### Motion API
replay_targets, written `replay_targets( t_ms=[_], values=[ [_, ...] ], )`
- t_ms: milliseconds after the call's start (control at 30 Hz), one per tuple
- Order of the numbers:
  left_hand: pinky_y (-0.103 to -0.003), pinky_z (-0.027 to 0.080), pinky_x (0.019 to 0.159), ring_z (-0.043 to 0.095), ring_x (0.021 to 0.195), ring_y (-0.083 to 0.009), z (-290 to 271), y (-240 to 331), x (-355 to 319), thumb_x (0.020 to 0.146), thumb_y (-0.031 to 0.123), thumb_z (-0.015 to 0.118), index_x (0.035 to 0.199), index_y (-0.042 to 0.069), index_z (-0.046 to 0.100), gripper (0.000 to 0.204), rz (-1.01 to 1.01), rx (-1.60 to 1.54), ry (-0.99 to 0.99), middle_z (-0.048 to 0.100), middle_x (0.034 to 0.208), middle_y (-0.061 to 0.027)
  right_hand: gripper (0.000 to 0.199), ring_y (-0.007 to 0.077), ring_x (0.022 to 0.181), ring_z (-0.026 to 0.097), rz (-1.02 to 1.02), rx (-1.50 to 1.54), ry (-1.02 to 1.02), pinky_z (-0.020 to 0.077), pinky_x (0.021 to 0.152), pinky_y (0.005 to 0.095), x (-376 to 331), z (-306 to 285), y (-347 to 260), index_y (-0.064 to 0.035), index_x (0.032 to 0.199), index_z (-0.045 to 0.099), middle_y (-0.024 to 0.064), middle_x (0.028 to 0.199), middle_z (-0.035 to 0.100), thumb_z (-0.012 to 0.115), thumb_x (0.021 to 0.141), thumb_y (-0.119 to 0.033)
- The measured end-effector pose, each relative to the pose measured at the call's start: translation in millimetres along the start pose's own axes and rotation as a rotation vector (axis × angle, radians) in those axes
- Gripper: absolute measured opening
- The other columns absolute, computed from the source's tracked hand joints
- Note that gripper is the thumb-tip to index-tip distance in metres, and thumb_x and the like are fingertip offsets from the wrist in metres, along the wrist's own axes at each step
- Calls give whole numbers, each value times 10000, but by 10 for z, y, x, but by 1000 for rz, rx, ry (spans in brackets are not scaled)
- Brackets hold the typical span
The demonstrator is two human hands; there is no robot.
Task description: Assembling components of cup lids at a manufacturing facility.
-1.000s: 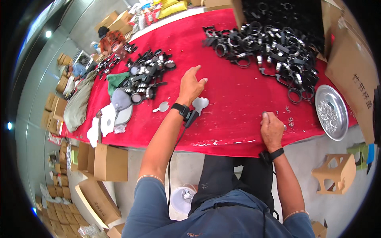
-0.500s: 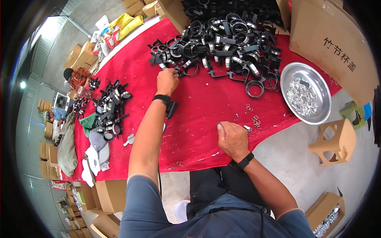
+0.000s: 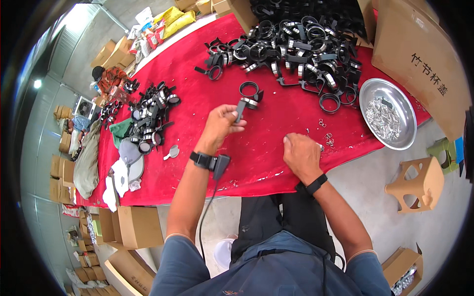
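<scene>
One part in hand: a black ring clamp (image 3: 250,96) with a long handle; our left hand (image 3: 220,124) pinches the handle and lifts the ring end above the red surface (image 3: 187,163).
Left grip: narrow, thumb and fingers closed on the clamp's handle, ring pointing away from us.
Right hand (image 3: 299,153): resting low on the cloth, fingers curled tight; we cannot tell whether a small metal piece sits inside them.
Small metal pieces (image 3: 326,138): a few lie loose on the cloth just beside the right hand, toward the tray.
Steel tray (image 3: 368,93): round and shallow, to our right near the surface's edge, holding a heap of bright little fittings.
Big pile of clamps (image 3: 296,44): many black rings tangled together, beyond both hands, at the far side.
Smaller pile (image 3: 150,113): more black parts off to our left, with grey cloth and white scraps near it.
Cardboard boxes (image 3: 424,64): one large box stands behind the tray; others sit on the floor under the left end.
Another person (image 3: 109,78): seated at the far left end, well apart from us.
Doing it well, we judge: hold the handle firm and steady, turn the ring toward the right hand, and bring the two hands together over the cloth so that a dropped fitting lands where we can find it.
</scene>
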State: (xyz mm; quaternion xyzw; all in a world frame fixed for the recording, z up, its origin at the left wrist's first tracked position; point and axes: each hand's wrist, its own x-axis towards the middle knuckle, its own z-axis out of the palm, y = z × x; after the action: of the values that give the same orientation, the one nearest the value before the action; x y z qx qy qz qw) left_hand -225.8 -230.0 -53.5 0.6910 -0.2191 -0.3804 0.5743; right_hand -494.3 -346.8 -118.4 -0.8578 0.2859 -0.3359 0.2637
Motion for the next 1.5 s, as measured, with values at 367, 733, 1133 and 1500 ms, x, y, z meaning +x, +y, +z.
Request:
replay_targets(
  t_ms=[367, 733, 1133, 1500],
  values=[
    [-448, 681, 988, 799, 1182, -333, 526, -794, -1140, 1139, 82, 629, 1336, 12, 634, 209, -131, -658, -30, 769, 1282, -171, 303, 381, 908, 782, 178, 263, -144, 612, 859, 467, 135, -128, -368, 30, 1163, 815, 221, 976, 797, 791, 1002, -225],
    [-436, 607, 757, 815, 843, -258, 264, -828, -1467, 1002, 107, 773, 1078, -30, 775, 156, 270, 206, -34, 815, 896, -182, 419, 314, 821, 796, 324, 153, -413, 612, 786, 422, -139, 145, -903, 49, 1174, 812, 199, 892, 807, 850, 962, -310],
    [-544, 577, 831, 741, 921, -414, -1053, -772, -1065, 934, 295, 866, 1032, 14, 805, 303, 281, 886, 389, 736, 973, -197, 373, 190, 816, 710, 301, 6, -106, 574, 769, 357, -195, 377, -927, 55, 1248, 784, 121, 914, 779, 842, 1010, -227],
    [-554, 587, 823, 727, 945, -442, -1253, -844, -1092, 965, 154, 777, 1066, 41, 755, 152, 341, 990, 607, 691, 1004, -193, 409, 207, 896, 744, 337, 35, -27, 603, 842, 369, -372, 153, -625, 29, 1315, 768, 136, 1005, 813, 828, 1035, -263]
  ],
)
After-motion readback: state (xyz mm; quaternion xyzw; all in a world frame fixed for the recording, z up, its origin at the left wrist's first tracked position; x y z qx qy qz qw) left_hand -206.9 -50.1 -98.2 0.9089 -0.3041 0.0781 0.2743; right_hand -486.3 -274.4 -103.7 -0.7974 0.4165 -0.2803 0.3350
